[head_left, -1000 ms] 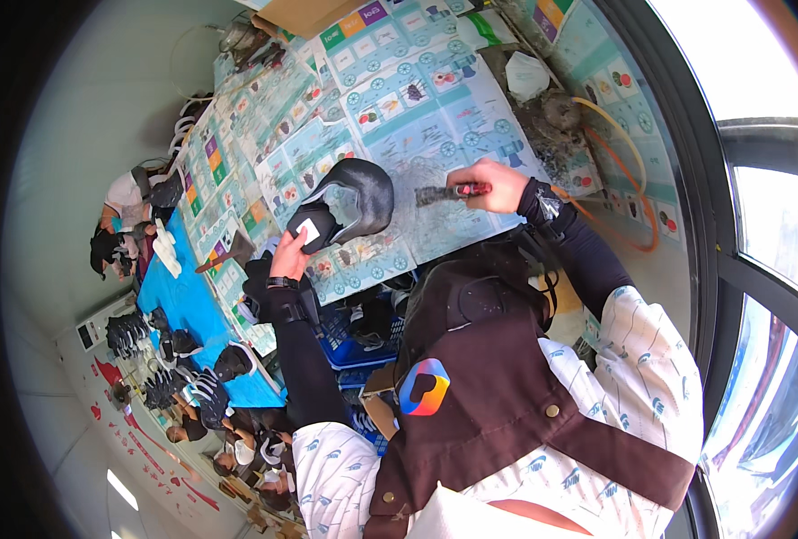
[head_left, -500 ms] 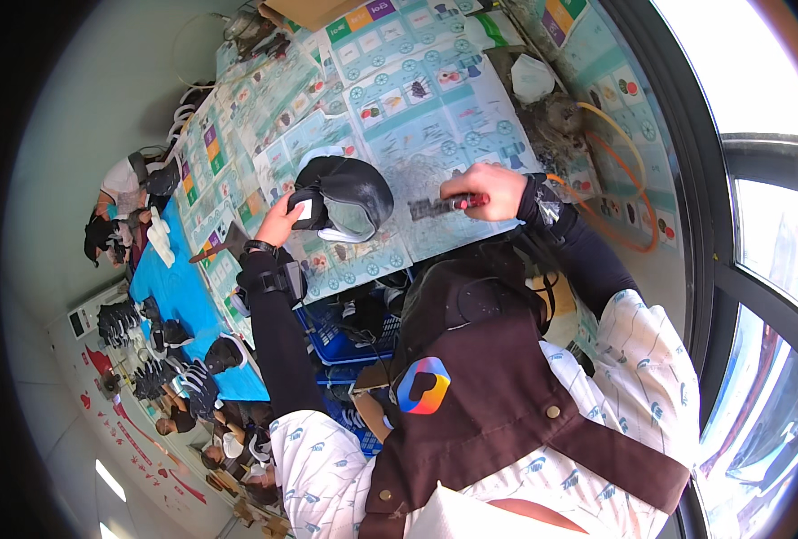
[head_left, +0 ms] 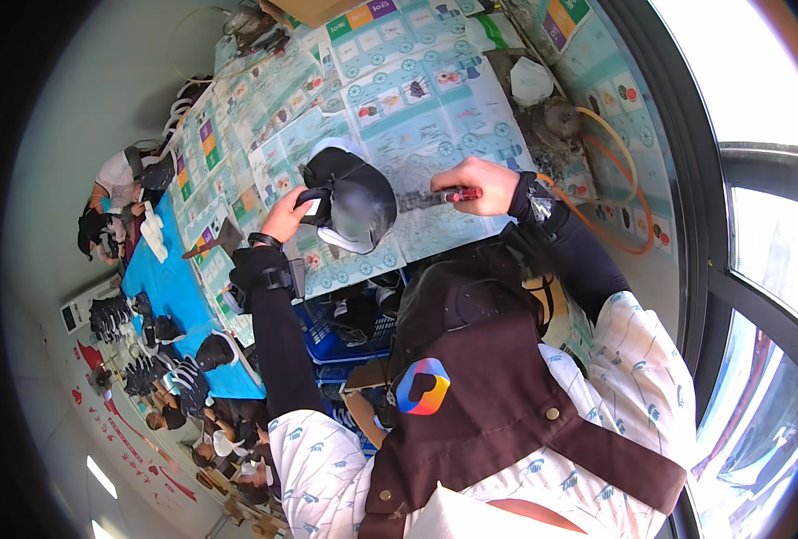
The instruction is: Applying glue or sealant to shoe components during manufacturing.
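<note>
- Our left grip is closed around the near-left end of a black shoe-like piece, fingers on its far side, beside a small white patch.
- The black shoe-like piece sits just right of that grip, between our two hands, over the surface; white edging shows at its far and near ends.
- Our right grip is clenched on the red handle of a brush-like tool, whose dark end points left.
- That dark end comes right up to the right side of the black shoe-like piece; we cannot tell whether they touch.
- Under both grips, we see teal printed sheets covering the surface, with dark smudges left of the right grip.
- To the left of the left grip lies a knife-like tool with a broad dark blade and brown handle.
- Beyond the right grip, farther up to the right, we see a white cup-shaped item; an orange hose curves to the right of that grip.
- Below the left grip, nearer our body, blue baskets stand under the surface's edge, holding dark items.
- Well left of the left grip, a white glove-like item lies on a blue sheet.
</note>
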`<state>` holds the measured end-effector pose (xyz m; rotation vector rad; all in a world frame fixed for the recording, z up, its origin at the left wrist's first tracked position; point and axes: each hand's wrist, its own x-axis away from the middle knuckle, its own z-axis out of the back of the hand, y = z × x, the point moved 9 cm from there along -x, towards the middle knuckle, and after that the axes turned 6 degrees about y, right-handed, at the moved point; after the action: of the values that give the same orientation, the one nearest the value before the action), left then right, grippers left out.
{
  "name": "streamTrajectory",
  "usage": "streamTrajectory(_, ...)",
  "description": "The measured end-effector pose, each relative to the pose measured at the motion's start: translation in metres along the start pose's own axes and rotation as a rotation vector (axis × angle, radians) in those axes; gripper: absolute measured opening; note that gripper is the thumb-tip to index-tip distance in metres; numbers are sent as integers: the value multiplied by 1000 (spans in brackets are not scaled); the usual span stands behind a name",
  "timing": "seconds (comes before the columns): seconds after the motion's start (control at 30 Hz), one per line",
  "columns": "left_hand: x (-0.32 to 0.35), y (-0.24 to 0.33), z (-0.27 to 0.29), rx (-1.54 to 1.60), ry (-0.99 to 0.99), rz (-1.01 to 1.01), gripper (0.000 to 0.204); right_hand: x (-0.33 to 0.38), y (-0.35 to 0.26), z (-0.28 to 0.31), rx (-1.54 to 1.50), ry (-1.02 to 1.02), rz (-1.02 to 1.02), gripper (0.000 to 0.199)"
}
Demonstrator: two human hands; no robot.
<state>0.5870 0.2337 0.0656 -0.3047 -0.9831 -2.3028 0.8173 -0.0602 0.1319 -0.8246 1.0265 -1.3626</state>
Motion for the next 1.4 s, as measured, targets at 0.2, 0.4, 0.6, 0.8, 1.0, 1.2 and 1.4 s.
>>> streamTrajectory(0.2,8,-5,-4,28,-12,9,17,6,19,11,49,34,-79,24)
streamTrajectory(0.4,11,-23,-10,136,-19,-5,18,7,22,6,28,41,-93,25)
streamTrajectory(0.6,22,-38,-13,269,60,48,31,8,27,3,34,-14,-128,27)
streamTrajectory(0.8,36,-43,-20,393,66,98,37,10,38,11,85,86,-128,27)
streamTrajectory(1.0,45,-64,-33,567,106,161,35,24,51,-18,91,-91,-111,25)
streamTrajectory(1.2,108,-110,-45,1114,333,431,36,13,61,-50,-195,-221,-319,29)
streamTrajectory(1.4,239,-143,-78,1555,661,513,28,-5,174,-70,499,190,-434,35)
